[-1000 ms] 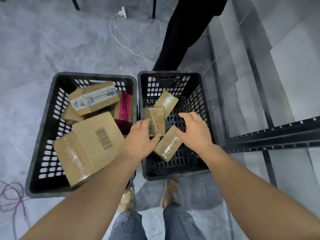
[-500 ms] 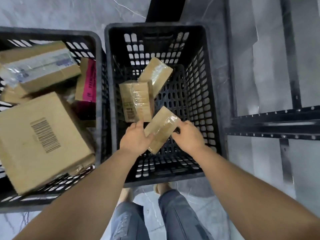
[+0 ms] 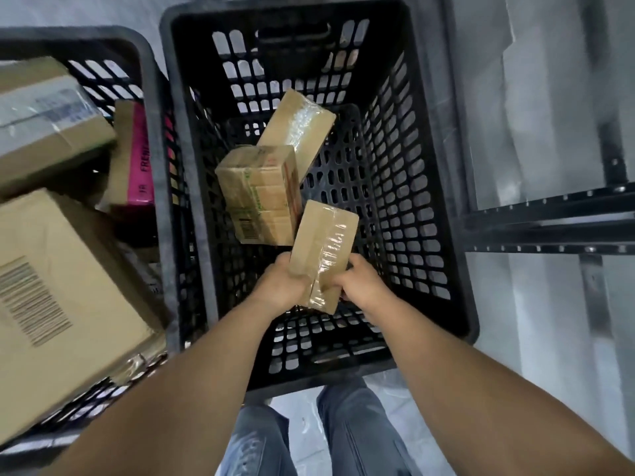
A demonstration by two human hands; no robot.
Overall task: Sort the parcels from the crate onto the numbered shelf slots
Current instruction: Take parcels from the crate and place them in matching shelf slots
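Note:
A small taped cardboard parcel [image 3: 323, 249] is held inside the black slatted crate [image 3: 443, 207]. My left hand [image 3: 280, 286] grips its near left edge and my right hand [image 3: 360, 285] grips its near right edge. Two more brown parcels lie deeper in the same crate: a printed box with a barcode [image 3: 259, 195] and a taped box [image 3: 299, 128] leaning behind it. The black metal shelf frame [image 3: 549, 225] stands to the right of the crate.
A second black crate [image 3: 151, 108] on the left holds a large barcoded carton [image 3: 58, 290], a labelled carton [image 3: 41, 121] and a pink-sided box [image 3: 137, 156]. Grey floor surrounds both crates. My legs [image 3: 309, 438] are right at the crate's near wall.
Both hands have closed round the small parcel and tilted it more upright. The camera has come closer over the right crate.

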